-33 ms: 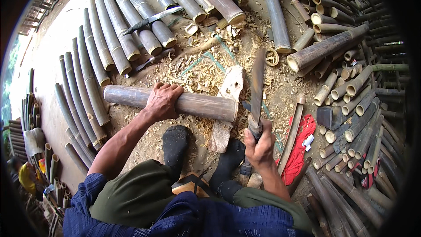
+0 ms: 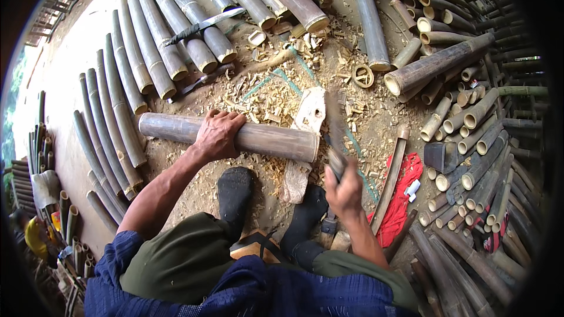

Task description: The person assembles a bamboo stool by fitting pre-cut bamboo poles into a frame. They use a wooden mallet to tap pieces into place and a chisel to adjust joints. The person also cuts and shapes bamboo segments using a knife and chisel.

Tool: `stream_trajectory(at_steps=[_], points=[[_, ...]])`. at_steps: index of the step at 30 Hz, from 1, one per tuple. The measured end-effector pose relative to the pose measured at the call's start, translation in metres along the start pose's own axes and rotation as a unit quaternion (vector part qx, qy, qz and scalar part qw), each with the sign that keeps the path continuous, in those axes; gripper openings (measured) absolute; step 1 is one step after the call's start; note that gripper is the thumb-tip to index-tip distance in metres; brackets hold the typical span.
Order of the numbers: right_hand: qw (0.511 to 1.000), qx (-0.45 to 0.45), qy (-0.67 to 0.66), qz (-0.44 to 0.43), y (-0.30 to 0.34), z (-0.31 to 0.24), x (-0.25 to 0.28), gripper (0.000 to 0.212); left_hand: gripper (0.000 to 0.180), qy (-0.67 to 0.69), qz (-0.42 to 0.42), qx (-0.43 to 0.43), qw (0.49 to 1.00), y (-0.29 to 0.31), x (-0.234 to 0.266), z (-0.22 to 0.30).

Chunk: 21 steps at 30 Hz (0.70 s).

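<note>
A dark bamboo tube (image 2: pixel 273 142) lies across in front of me. Its right end rests on a pale wooden block (image 2: pixel 309 110) on the ground. My left hand (image 2: pixel 218 135) grips the tube from above, near its middle, with the fingers bent over it. In my right hand (image 2: pixel 345 191) is the handle of a machete (image 2: pixel 334 118), smeared by motion. The blade points away from me, just right of the tube's cut end; whether it touches the tube I cannot tell.
Wood chips (image 2: pixel 282 97) litter the ground around the block. Bamboo tubes (image 2: pixel 154 41) lie in a row at far left, a long knife (image 2: pixel 205 25) across them. Shorter pieces (image 2: pixel 482 108) are piled at right, beside a red cloth (image 2: pixel 395 223) and a split bamboo strip (image 2: pixel 390 179). My socked feet (image 2: pixel 235 199) stand near the block.
The machete in my right hand has swung leftward, toward the tube's cut end, and its blade is more blurred. My right hand has tilted slightly left. The left hand and tube stay put.
</note>
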State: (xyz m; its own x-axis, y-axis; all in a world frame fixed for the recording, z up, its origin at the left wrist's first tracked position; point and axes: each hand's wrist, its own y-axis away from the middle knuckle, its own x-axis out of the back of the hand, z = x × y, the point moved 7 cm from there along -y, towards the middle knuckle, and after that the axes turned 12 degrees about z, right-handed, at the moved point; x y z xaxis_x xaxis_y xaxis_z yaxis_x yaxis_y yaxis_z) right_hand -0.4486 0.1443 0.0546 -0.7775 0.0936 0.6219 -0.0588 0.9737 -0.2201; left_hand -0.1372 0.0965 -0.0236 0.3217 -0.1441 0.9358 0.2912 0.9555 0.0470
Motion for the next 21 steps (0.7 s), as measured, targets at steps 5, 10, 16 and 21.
stream_trajectory(at_steps=[5,10,16,21], points=[[0.954,-0.144,0.202,-0.167,0.002,0.051,-0.015,0.033,0.066,0.002,0.003,0.01,1.0,0.0,-0.002,0.003],[1.0,0.003,0.022,-0.018,-0.025,-0.045,0.027,0.032,0.061,-0.004,0.082,-0.014,0.997,0.011,0.005,0.003],[0.95,-0.095,0.232,-0.185,0.004,0.068,-0.022,0.032,0.059,-0.004,0.082,-0.016,0.996,0.006,0.0,0.002],[0.99,-0.075,0.081,-0.093,-0.016,-0.009,0.013,0.029,0.062,-0.017,0.063,-0.002,0.998,0.012,0.005,0.005]])
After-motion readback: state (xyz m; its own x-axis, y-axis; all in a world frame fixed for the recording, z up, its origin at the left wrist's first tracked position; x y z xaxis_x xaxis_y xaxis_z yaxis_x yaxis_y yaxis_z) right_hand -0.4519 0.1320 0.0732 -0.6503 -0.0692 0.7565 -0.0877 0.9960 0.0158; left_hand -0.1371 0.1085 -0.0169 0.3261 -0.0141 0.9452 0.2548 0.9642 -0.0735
